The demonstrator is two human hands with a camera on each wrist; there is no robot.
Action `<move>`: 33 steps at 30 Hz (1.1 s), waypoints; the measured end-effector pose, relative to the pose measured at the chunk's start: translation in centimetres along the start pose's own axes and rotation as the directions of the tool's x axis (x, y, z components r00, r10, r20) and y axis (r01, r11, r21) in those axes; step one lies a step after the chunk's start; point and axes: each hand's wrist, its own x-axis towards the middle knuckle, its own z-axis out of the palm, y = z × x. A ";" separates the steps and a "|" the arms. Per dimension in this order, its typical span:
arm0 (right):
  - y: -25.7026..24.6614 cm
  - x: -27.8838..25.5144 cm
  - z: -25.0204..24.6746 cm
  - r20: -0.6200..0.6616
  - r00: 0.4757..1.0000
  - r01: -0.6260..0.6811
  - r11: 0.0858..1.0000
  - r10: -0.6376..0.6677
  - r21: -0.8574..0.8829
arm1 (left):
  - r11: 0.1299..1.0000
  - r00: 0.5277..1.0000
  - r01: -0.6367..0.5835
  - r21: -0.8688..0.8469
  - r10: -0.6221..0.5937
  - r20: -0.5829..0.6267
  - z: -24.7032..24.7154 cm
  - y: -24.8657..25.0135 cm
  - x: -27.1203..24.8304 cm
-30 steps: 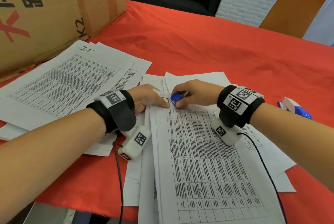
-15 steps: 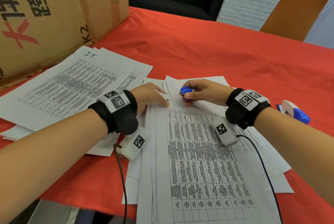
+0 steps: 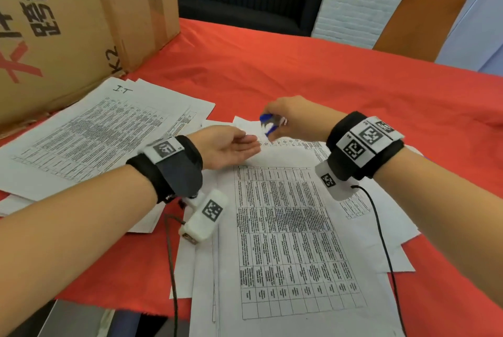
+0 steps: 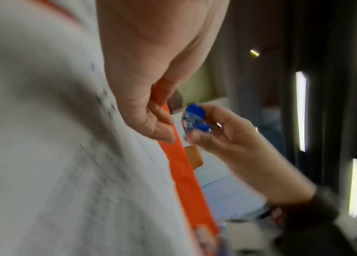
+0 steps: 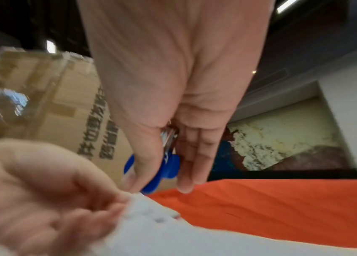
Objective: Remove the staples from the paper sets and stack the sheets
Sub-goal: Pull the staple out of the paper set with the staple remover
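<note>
Nearest, the printed set [image 3: 285, 230] lying flat on the red desk [image 3: 313, 75], its far-left corner under the left hand [image 3: 228, 147] — fingers loosely extended, palm half up, resting at the corner and, in the right wrist view, seemingly pinching the sheet edge there, though blur leaves that uncertain. Just beyond, the right hand [image 3: 296, 118] raised clear of the paper, thumb and fingers gripping the blue remover [image 3: 268, 124], claws pointing down. Whether a staple sits in the claws cannot be told. Best done next, by judgement: check the corner for a leftover staple, shake any pulled one off away from the sheets, then peel pages apart from that corner with the left hand holding the rest flat — no tugging, or the holes tear. To the left and further back, a second pile [image 3: 89, 135] marked "I·T", likely the stack for loose sheets, in front of the cardboard box [image 3: 68, 23]. Compared with half a second ago: remover then down at the corner, now lifted off it; left hand then pressing the paper knuckles-up, now turned open; blue stapler at the right edge no longer in view.
</note>
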 end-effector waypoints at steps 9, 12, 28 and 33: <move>0.1 0.8 3.6 0.226 0.972 0.004 0.950 0.071 -0.313 | 0.230 0.962 -0.138 0.963 0.261 0.076 1.0 0.3 1.2; -0.1 1.3 3.9 0.261 0.962 0.020 0.939 0.075 -0.343 | 0.091 0.972 -0.128 0.988 0.211 0.106 1.5 0.0 1.9; 2.6 1.3 4.0 0.246 0.965 -0.091 0.996 0.088 -0.001 | -0.403 0.973 -0.135 0.905 0.118 0.197 3.1 -1.2 3.0; 4.9 1.3 4.2 0.294 0.950 -0.194 0.937 0.106 0.290 | -0.464 0.976 -0.119 0.878 0.106 0.189 3.1 -1.3 3.4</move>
